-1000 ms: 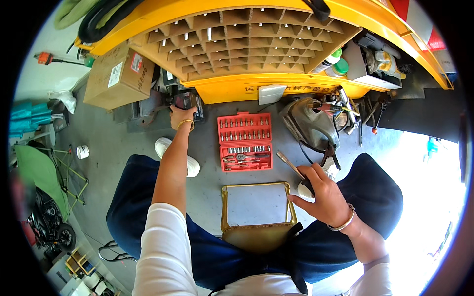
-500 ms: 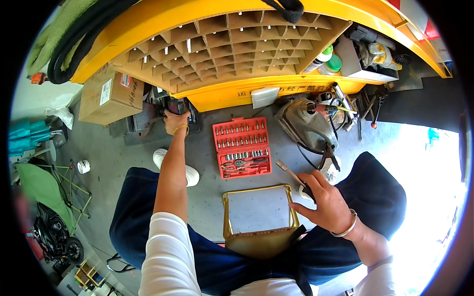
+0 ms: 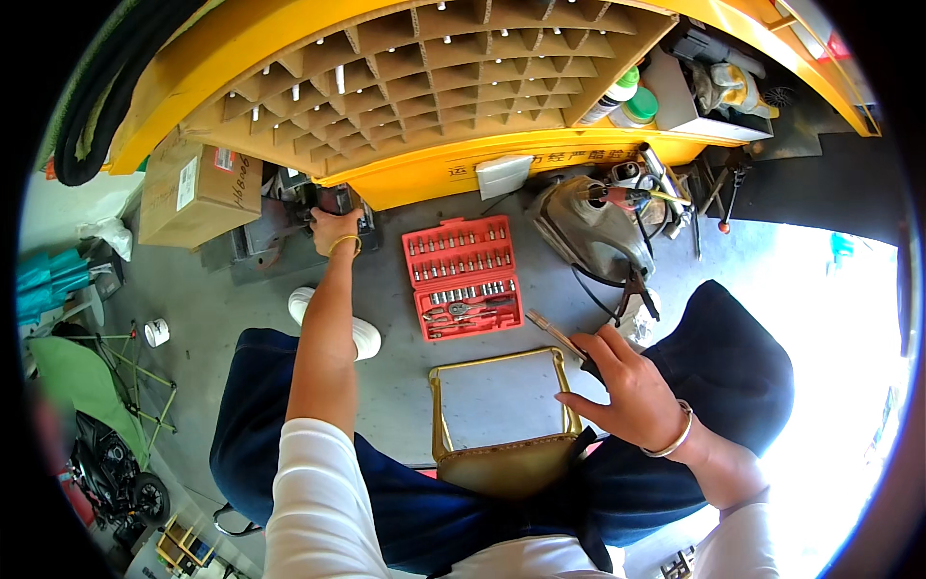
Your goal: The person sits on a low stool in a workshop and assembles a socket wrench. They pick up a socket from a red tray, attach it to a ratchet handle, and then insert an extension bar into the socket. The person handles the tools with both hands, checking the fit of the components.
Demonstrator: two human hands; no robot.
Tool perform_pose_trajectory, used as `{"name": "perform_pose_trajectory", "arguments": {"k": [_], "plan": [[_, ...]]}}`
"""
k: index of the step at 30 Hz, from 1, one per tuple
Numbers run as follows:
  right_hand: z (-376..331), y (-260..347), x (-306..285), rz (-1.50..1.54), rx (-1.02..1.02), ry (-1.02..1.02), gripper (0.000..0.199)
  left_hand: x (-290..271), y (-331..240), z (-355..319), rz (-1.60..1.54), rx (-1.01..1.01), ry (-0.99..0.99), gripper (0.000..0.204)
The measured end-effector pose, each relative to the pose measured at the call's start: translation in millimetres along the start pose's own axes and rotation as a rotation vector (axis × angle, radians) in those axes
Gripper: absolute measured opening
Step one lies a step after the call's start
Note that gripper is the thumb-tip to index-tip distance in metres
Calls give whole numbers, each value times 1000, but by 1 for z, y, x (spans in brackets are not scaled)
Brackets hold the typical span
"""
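My left hand [image 3: 334, 232] reaches forward to dark items on the floor beneath the yellow shelf, beside a cardboard box. Its fingers curl around something dark that I cannot make out. In my right hand [image 3: 632, 394], above my right knee, is a screwdriver-like driver [image 3: 553, 333] with a metal shaft and dark grip, pointing forward and left. Between my feet and the shelf lies an opened red socket set case [image 3: 465, 332]. Rows of bits and sockets fill it, along with a ratchet.
The yellow shelf [image 3: 415, 183] spans the front, with a cardboard divider [image 3: 405, 68] above it. The cardboard box [image 3: 207, 193] stands at left. A grey metal canister [image 3: 579, 232] with cables is at right. A gold-framed stool [image 3: 502, 468] sits between my legs.
The view has shifted slightly, so most things sit a little further left. My left hand stays at the dark items, and my right hand keeps hold of the driver.
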State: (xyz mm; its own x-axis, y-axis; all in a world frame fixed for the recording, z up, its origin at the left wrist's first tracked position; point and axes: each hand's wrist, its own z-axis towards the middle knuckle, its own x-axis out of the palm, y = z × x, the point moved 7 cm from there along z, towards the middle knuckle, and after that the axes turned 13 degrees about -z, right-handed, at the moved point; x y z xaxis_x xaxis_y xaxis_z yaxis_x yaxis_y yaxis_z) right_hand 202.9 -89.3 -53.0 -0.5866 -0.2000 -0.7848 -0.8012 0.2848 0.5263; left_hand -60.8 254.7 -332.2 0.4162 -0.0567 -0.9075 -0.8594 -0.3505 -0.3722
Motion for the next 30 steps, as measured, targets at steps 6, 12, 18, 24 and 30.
{"name": "perform_pose_trajectory", "arguments": {"k": [6,12,18,24,30], "plan": [[-3,1,-3,0,-16,-46,50,12,5,15,-43,8,50,101],[-11,0,-1,-25,-52,-55,52,21,26,35,-163,-72,220,130],[-27,0,-3,-105,-64,-62,53,5,38,-10,-247,-11,-15,98],[-31,-18,16,-83,-69,-55,36,4,103,-14,-806,292,156,22],[-45,-47,9,-301,4,-58,17,-33,15,-104,-649,295,455,15]]}}
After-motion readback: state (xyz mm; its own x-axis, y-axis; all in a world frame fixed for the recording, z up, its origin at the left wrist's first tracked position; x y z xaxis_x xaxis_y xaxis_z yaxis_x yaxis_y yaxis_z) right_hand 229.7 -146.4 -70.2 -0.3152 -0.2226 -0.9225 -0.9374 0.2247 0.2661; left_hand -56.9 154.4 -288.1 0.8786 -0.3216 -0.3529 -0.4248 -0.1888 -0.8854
